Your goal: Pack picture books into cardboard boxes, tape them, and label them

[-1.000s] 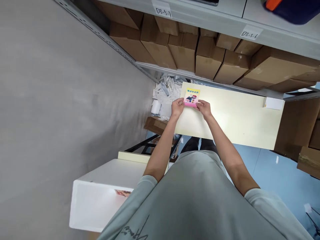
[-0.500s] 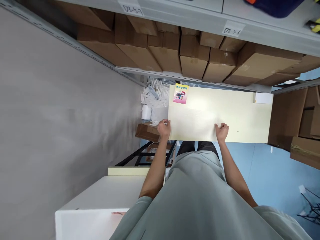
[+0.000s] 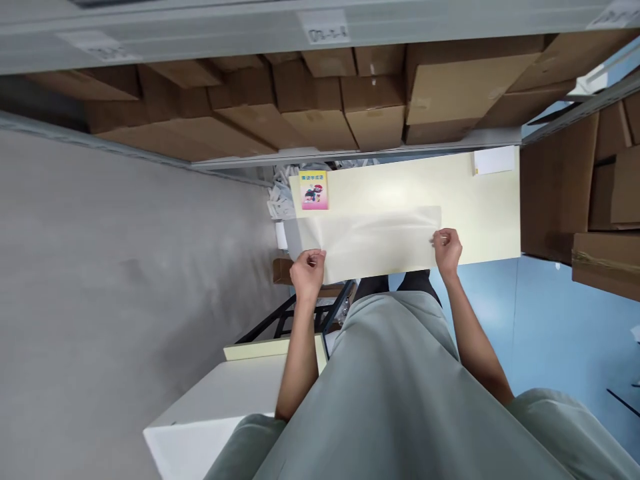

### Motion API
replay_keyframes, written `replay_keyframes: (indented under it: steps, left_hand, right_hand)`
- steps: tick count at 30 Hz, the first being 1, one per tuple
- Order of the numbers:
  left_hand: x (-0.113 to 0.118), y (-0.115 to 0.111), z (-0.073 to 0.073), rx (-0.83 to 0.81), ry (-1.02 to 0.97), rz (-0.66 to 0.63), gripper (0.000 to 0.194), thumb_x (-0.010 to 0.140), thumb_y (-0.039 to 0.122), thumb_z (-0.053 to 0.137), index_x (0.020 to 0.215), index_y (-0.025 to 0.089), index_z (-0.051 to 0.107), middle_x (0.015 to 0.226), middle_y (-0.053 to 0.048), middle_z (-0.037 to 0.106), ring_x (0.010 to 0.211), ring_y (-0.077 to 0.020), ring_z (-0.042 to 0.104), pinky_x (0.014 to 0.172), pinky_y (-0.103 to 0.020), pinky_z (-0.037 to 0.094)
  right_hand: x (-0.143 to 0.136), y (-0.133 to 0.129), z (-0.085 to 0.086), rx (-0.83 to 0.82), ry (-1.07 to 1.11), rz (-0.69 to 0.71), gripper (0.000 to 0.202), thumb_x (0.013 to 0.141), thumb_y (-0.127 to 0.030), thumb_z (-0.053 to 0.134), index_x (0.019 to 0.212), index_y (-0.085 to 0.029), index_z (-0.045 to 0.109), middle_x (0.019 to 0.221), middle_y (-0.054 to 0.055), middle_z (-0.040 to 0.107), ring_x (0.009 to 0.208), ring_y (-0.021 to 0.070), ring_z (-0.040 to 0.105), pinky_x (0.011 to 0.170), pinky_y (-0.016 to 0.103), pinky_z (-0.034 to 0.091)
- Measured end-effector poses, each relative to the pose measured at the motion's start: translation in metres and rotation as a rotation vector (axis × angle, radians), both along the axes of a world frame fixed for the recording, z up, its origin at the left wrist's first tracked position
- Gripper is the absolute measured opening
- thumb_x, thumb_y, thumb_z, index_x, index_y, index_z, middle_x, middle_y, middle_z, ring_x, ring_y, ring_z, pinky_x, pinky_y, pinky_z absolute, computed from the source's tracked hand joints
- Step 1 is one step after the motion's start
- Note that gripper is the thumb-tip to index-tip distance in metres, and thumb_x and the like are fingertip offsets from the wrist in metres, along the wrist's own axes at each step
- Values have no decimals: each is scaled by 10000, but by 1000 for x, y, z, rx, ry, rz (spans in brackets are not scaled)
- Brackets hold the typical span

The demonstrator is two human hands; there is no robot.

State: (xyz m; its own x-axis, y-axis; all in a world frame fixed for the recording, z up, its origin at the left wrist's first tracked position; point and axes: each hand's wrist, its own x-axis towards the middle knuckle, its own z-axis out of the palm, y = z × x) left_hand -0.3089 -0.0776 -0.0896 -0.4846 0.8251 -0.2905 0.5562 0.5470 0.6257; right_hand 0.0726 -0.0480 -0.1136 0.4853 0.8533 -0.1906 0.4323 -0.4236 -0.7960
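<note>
Left hand (image 3: 307, 272) and right hand (image 3: 447, 250) each pinch the sheet (image 3: 380, 230); material unclear, likely light, limp, easily creased; best held by corners.

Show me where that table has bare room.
Tabletop shows bare right of the right hand, up to the white box, and in the strip between picture booklet and box, beyond the translucent sheet. Crowded: the left end, with booklet, sheet and left hand.
</note>
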Motion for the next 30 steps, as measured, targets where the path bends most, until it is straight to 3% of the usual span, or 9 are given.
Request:
replay_keyframes:
  steps: [3,6,9,12,14,17,20,23,30]
  left_hand:
    - [58,11,4,35,-109,-45,239,911,433,675,940,208,751,868,-47,797,816,-219,736,830,-321,576]
    - [120,27,-5,15,-148,-104,223,933,423,663,961,216,739,878,-40,795,820,-209,732,848,-314,572]
    - [177,43,-24,-58,-108,-145,167,948,381,663,967,229,729,887,-42,791,823,-219,728,862,-331,559]
    - [221,56,-46,-148,-74,-182,82,955,297,645,957,243,707,924,-48,789,869,-232,728,894,-346,540]
    - [242,62,-59,-196,-93,-191,44,941,270,662,975,248,678,928,-43,770,886,-231,719,906,-347,532]
    - [259,68,-73,-226,-114,-169,161,891,261,727,1013,247,622,885,-19,706,867,-222,691,896,-346,526]
    - [259,71,-81,-240,-141,-156,203,867,244,748,996,251,591,830,10,644,834,-209,666,868,-337,516]
    - [253,72,-87,-249,-186,-160,200,866,246,762,958,259,586,780,31,606,788,-193,638,834,-324,509]
    - [256,66,-92,-137,-257,-125,122,925,195,767,1004,226,680,882,-33,689,857,-212,669,916,-383,576]
  right_hand:
    - [61,6,18,71,21,-44,237,992,-429,545,1106,-239,631,1018,36,745,722,166,727,670,300,596]
    - [120,13,20,101,-80,-29,278,1014,-357,470,1109,-219,692,1090,59,738,695,141,706,668,294,591]
    - [172,23,7,103,-188,-5,349,1016,-310,422,1101,-191,739,1115,95,739,724,159,701,722,330,596]
    - [212,34,-13,66,-270,28,379,1019,-290,413,1138,-180,756,1121,127,743,908,223,724,848,384,601]
    - [230,39,-24,17,-311,57,389,1026,-285,417,1179,-176,757,1171,155,718,1006,255,708,903,418,598]
    - [242,41,-32,-5,-427,72,385,1045,-285,434,1242,-171,745,1276,196,637,1113,292,663,966,481,584]
    - [230,41,-33,32,-520,173,363,1086,-310,455,1311,-183,710,1356,216,587,1279,327,597,1067,540,540]
    - [191,42,-31,40,-498,371,388,1117,-356,457,1414,-200,652,1481,231,558,1429,349,530,1152,597,491]
    - [26,60,-33,85,-355,810,545,1162,-487,352,1602,-206,509,1724,185,440,1655,324,332,1298,591,377]
